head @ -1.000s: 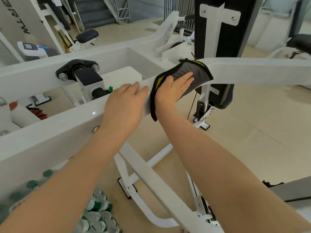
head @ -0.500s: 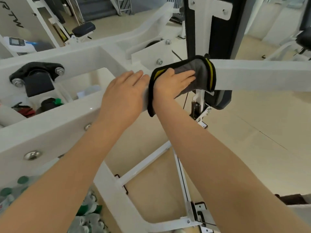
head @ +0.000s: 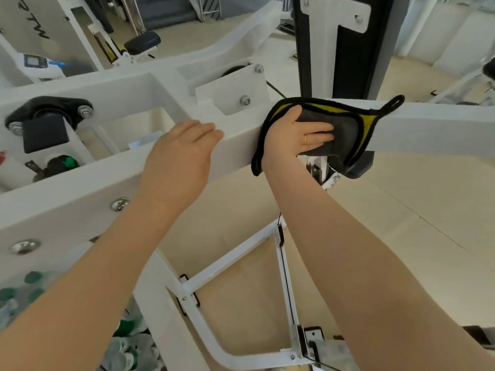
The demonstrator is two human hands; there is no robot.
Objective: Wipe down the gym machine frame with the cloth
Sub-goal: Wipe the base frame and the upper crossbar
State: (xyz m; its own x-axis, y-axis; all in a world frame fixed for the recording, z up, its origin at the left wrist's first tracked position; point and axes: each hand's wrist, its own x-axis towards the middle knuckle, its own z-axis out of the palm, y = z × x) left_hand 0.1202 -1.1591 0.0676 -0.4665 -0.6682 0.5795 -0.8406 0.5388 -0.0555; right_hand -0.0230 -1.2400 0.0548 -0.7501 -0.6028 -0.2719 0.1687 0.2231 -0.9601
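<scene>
One white frame (head: 235,145), one grey cloth (head: 345,129) with yellow and black edging draped over its beam, right hand (head: 297,135) pressing cloth to beam with fingers flat, left hand (head: 176,162) resting relaxed on beam beside it, two bolts (head: 119,204) below

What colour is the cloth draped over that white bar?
The cloth is dark grey with yellow patches and black edging, seen in the head view, pressed under the right hand.

Black letters, perhaps "RTW", mirrored and partly cut off, on white panel (head: 32,25)
</scene>
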